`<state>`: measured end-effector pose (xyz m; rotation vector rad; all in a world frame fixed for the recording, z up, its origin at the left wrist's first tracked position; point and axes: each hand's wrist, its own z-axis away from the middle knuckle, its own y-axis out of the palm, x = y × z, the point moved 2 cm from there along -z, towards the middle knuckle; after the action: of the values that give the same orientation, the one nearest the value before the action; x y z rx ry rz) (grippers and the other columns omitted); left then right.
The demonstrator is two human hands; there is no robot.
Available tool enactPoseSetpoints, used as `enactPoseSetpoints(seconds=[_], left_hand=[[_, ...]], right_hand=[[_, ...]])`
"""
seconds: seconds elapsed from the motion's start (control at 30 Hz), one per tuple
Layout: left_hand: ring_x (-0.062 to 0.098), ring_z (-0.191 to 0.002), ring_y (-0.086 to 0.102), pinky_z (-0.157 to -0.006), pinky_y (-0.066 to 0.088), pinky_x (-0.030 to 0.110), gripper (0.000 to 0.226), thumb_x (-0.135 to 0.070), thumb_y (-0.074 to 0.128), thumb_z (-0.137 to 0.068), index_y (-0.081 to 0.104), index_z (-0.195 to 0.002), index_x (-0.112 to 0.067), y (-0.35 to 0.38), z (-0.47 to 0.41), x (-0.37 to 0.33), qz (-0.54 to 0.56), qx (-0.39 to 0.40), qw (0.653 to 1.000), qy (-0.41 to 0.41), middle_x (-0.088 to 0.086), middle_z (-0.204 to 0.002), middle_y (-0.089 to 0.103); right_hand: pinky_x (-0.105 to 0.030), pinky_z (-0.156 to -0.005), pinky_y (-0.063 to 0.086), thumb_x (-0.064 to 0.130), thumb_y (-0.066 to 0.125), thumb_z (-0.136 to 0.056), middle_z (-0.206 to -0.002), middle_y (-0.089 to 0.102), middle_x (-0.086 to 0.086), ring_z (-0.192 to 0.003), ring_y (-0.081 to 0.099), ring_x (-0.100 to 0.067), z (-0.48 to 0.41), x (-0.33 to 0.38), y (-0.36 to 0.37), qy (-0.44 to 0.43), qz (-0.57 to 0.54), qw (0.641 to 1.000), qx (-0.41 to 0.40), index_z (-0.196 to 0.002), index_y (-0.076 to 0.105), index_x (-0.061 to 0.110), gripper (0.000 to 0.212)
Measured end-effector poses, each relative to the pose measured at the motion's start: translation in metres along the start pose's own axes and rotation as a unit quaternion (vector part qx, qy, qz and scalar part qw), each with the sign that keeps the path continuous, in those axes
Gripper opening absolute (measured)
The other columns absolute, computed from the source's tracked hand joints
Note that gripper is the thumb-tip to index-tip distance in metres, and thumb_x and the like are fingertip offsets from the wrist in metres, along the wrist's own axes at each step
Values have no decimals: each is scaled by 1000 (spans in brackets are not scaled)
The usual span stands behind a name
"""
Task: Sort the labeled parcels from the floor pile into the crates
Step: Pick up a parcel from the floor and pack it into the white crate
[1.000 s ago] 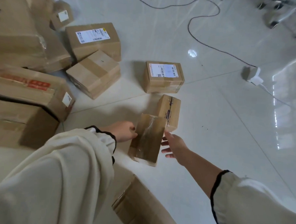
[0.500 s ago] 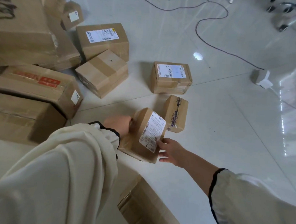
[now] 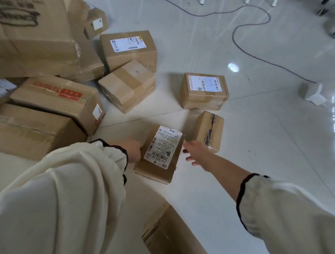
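A small brown parcel [image 3: 159, 165] lies flat on the white floor with its white barcode label facing up. My left hand [image 3: 132, 150] holds its left edge, the fingers mostly hidden by the sleeve and the box. My right hand [image 3: 195, 152] hovers just right of the parcel with fingers spread, holding nothing and a little apart from it. Behind that hand a small taped parcel [image 3: 209, 129] stands on the floor. A labeled box [image 3: 204, 92] sits farther back. No crate is in view.
Several cardboard boxes crowd the left: a taped one [image 3: 126, 85], a labeled one [image 3: 127, 47], one with red tape [image 3: 55, 98] and a large one [image 3: 33, 23]. Another box [image 3: 168, 235] lies near my feet. A cable [image 3: 252, 21] and white adapter [image 3: 314, 94] lie on the floor to the right.
The small parcel was turned from its taped side to label up and laid flat. My right hand let go of it and moved slightly right.
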<state>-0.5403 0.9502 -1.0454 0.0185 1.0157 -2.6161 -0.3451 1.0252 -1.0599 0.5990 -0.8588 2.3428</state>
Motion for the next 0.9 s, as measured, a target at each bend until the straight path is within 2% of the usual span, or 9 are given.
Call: enactPoseSetpoints(seconds=[0.1, 0.2, 0.33, 0.43, 0.53, 0.6, 0.7, 0.8, 0.9], left_hand=[[22, -119, 55, -98, 43, 33, 66, -31, 67, -83, 38, -142, -22, 9, 15, 14, -7, 75, 997, -20, 3, -135, 54], [19, -131, 44, -106, 35, 34, 86, -51, 73, -74, 32, -146, -26, 18, 18, 28, 1, 79, 996, -45, -5, -147, 41], [20, -127, 46, -100, 38, 34, 74, -53, 69, -77, 43, -138, -21, 14, 11, 31, -17, -9, 1000, -16, -1, -139, 48], [22, -114, 54, -92, 46, 33, 54, -39, 70, -79, 55, -127, -18, 2, 5, 33, -15, -41, 999, 4, 2, -124, 58], [25, -100, 61, -86, 52, 37, 33, -24, 64, -82, 66, -113, -12, -5, -9, 43, 27, -111, 993, -5, 8, -109, 66], [27, -101, 61, -88, 52, 40, 32, -20, 59, -85, 65, -114, -10, -7, -15, 49, 82, -157, 984, -16, 9, -113, 65], [31, -106, 59, -91, 49, 42, 27, -18, 50, -92, 62, -114, -8, -6, -21, 55, 97, -187, 977, -35, 12, -116, 63], [33, -104, 59, -90, 50, 44, 27, -11, 43, -93, 64, -110, -6, -6, -26, 58, 80, -193, 977, -36, 14, -115, 64], [30, -104, 61, -84, 54, 31, 32, -6, 41, -95, 60, -120, -2, -5, -17, 57, 46, -92, 993, -53, 16, -120, 61]], right_hand=[[-34, -83, 48, 35, 42, -98, -120, 57, -7, -99, 56, -22, -16, 34, -8, -74, 56, 994, -58, -135, 46, 11, 44], [-26, -78, 43, 29, 47, -97, -133, 51, -5, -111, 55, -22, -25, 48, 0, -111, 106, 988, -34, -139, 42, 17, 44], [-23, -56, 39, 22, 43, -96, -111, 63, -12, -83, 55, -19, -22, 36, 14, -121, 147, 982, -25, -113, 59, 6, 28], [-29, -59, 41, 29, 45, -96, -97, 63, -15, -71, 51, -18, -19, 21, 11, -111, 147, 982, -29, -91, 56, 7, 25], [-37, -79, 53, 32, 50, -96, -106, 64, -15, -88, 57, -22, -19, 7, 9, -62, 82, 995, 7, -105, 59, 5, 30], [-37, -87, 54, 32, 53, -95, -111, 62, -10, -102, 59, -25, -14, -2, 14, -13, 9, 999, 28, -114, 57, 3, 34], [-35, -85, 55, 32, 59, -92, -115, 64, -15, -102, 64, -30, -7, -15, 27, 42, -92, 993, 65, -113, 58, -2, 40], [-36, -83, 55, 35, 57, -92, -115, 64, -17, -96, 66, -31, -3, -15, 32, 55, -88, 989, 102, -114, 58, -1, 42], [-36, -74, 54, 41, 51, -94, -122, 57, -12, -99, 60, -29, -11, -2, 23, 45, -76, 995, 52, -126, 51, 7, 46]])
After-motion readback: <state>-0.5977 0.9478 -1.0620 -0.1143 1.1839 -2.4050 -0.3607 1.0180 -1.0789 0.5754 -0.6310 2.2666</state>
